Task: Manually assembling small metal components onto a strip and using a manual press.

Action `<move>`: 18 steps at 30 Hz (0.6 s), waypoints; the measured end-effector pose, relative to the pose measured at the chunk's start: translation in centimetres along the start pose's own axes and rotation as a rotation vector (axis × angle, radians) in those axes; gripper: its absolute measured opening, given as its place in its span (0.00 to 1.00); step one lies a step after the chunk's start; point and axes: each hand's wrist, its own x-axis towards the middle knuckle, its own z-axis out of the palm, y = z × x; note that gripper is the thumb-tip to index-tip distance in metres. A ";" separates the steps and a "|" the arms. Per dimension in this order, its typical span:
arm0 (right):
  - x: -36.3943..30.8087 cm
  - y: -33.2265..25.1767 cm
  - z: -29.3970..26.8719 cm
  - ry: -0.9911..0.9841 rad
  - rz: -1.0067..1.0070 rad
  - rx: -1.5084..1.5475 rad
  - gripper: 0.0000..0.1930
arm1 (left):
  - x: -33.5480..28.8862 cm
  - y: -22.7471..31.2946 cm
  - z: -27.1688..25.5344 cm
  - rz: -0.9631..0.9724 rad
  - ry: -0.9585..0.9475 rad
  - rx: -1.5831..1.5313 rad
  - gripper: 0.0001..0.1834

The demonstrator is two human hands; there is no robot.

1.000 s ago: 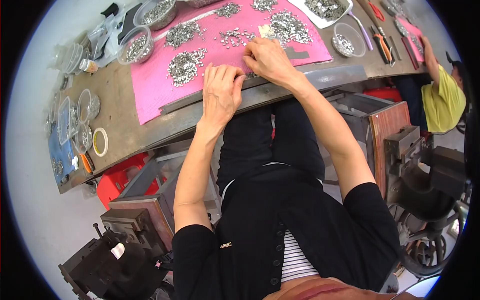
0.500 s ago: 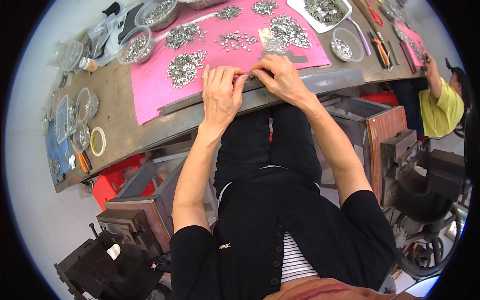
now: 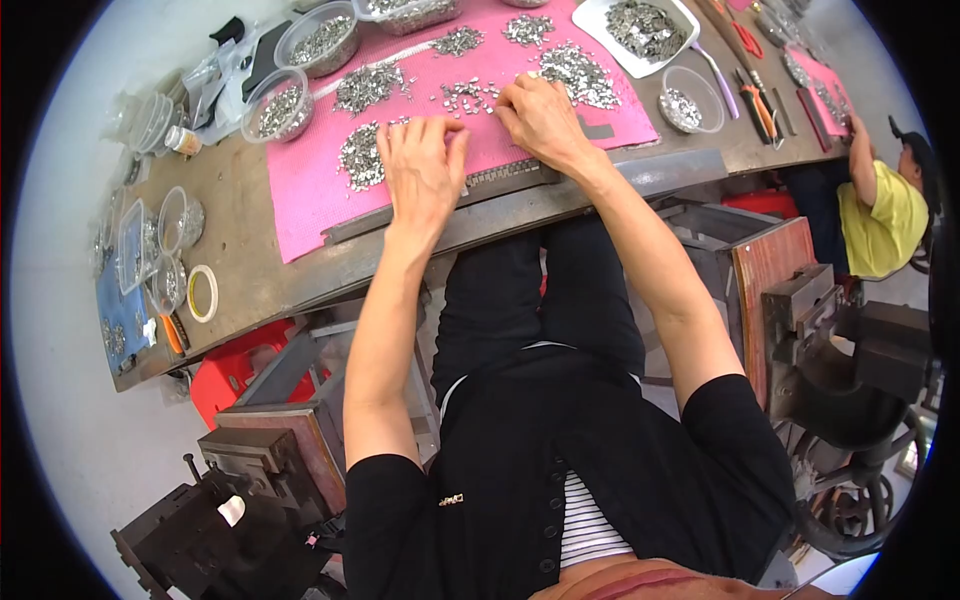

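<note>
My left hand and right hand rest fingers-down on the pink mat, pinching small silver metal pieces between them; I should press lightly, gathering few at once.

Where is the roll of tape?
In the head view, the roll of tape lies flat on the brown workbench at the person's far left, near its front edge, just right of a small clear container and well left of the pink mat.
</note>
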 end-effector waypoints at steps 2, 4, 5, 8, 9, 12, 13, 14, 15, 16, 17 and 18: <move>0.2 0.0 -0.1 -0.010 0.007 0.063 0.07 | 1.1 -1.3 0.7 0.012 0.022 0.028 0.08; 0.4 0.1 -0.1 -0.041 0.019 0.098 0.08 | 1.8 -2.3 1.7 -0.034 -0.019 0.028 0.08; 0.5 0.1 -0.1 -0.073 0.034 0.134 0.08 | 2.0 -2.9 2.1 0.019 0.021 0.041 0.08; 0.6 1.1 0.4 -0.016 0.062 0.215 0.08 | 2.3 -2.9 2.8 0.010 -0.016 0.069 0.07; 0.5 1.1 0.5 -0.016 0.063 0.216 0.08 | 2.3 -2.9 2.8 0.009 -0.017 0.070 0.07; 0.4 0.9 0.5 0.034 0.026 0.181 0.08 | 2.1 -3.0 2.7 0.021 -0.013 0.081 0.06; 0.3 0.6 0.2 0.008 0.020 0.159 0.08 | 1.9 -3.0 2.6 -0.009 -0.029 0.056 0.06; 0.3 0.3 0.1 -0.017 0.014 0.137 0.08 | 1.8 -3.1 2.5 -0.040 -0.045 0.030 0.06; 0.2 0.2 0.1 -0.017 0.017 0.137 0.08 | 1.9 -3.0 2.4 -0.038 -0.047 0.029 0.06; 0.2 0.2 0.1 -0.018 0.015 0.104 0.08 | 2.0 -2.9 2.3 -0.037 -0.058 0.078 0.06; 0.2 0.2 0.1 -0.019 0.014 0.072 0.08 | 2.0 -2.8 2.3 -0.035 -0.069 0.127 0.07; 0.2 0.1 0.2 -0.020 0.016 0.073 0.08 | 2.0 -2.7 2.2 -0.036 -0.072 0.127 0.07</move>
